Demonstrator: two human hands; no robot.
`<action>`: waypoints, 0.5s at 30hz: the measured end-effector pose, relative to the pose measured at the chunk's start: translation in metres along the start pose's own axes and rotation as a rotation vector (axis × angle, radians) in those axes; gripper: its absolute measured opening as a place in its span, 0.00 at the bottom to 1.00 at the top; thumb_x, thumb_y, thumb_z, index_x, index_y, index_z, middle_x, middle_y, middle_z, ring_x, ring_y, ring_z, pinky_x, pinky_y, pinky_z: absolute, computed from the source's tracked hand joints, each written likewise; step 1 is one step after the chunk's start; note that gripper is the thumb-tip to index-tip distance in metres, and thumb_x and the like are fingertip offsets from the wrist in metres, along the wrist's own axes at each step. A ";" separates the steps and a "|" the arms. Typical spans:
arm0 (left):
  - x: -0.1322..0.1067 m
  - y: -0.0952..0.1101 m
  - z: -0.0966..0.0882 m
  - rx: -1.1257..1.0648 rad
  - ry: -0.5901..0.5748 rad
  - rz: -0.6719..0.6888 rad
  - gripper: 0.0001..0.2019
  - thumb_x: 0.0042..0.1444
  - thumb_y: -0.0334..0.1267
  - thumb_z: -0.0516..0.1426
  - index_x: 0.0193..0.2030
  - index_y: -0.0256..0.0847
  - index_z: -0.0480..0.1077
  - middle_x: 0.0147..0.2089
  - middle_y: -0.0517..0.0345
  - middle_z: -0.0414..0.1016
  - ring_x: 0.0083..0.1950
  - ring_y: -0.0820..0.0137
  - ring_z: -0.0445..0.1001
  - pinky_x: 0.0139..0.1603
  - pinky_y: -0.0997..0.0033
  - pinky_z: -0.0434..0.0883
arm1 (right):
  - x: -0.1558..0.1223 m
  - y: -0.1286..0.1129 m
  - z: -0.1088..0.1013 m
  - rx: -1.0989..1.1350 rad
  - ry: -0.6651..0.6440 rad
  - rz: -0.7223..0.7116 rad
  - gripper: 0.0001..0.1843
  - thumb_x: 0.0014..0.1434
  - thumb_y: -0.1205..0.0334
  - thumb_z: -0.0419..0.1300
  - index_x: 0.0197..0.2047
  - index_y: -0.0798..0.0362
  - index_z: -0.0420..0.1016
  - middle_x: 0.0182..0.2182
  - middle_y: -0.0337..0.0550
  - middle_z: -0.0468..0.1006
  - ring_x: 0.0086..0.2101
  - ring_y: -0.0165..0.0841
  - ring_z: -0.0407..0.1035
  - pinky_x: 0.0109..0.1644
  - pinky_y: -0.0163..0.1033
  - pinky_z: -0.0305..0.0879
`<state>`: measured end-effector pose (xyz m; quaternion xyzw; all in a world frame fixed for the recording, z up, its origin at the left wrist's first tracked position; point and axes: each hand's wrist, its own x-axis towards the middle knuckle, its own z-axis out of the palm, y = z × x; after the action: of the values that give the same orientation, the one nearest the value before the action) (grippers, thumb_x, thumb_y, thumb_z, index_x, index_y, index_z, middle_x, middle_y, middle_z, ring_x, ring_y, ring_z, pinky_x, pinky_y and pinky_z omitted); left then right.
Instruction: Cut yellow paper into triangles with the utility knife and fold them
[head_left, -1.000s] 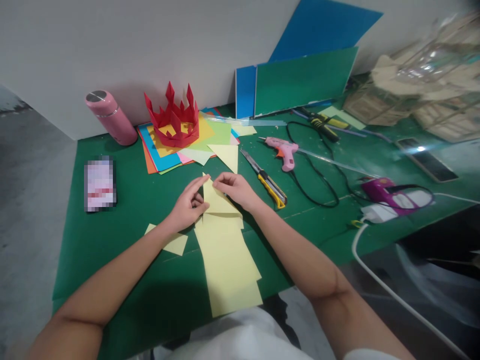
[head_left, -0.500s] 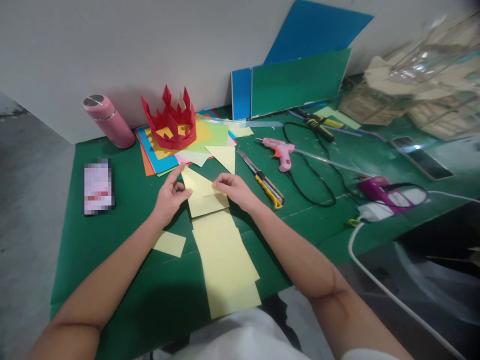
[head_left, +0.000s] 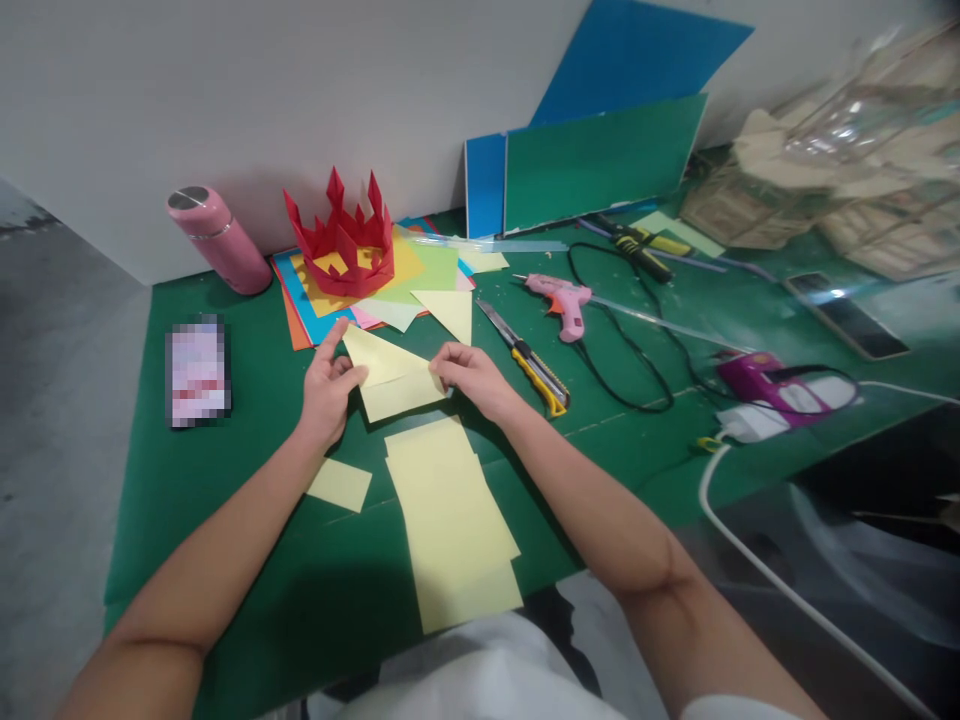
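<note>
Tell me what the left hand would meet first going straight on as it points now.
Likely the coloured sheets under the red crown; if the left hand is raised above them, which is unclear, perhaps the crown itself.

Sheet (head_left: 394,380) between the hands (head_left: 324,398), crown (head_left: 347,250) behind, knife (head_left: 527,360) at right.

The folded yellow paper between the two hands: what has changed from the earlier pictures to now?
The folded yellow paper has shifted left and turned; a strip of green table now shows between it and the yellow stack. The left hand moved left with it, while the right hand stayed nearly in place. Neither visibly left the paper. The stack, red crown and yellow cutter stayed.
</note>
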<state>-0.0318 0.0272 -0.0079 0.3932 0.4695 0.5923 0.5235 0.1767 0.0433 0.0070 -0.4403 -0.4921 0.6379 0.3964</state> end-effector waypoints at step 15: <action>-0.003 -0.006 0.004 0.095 -0.005 0.092 0.26 0.47 0.43 0.68 0.54 0.46 0.71 0.54 0.53 0.74 0.39 0.72 0.74 0.42 0.69 0.73 | 0.003 0.001 -0.002 0.171 0.140 0.098 0.09 0.43 0.57 0.62 0.26 0.52 0.67 0.19 0.31 0.64 0.19 0.24 0.57 0.21 0.31 0.49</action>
<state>-0.0261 0.0248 -0.0122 0.4401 0.4771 0.5920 0.4778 0.1779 0.0468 0.0052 -0.4718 -0.3852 0.6637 0.4342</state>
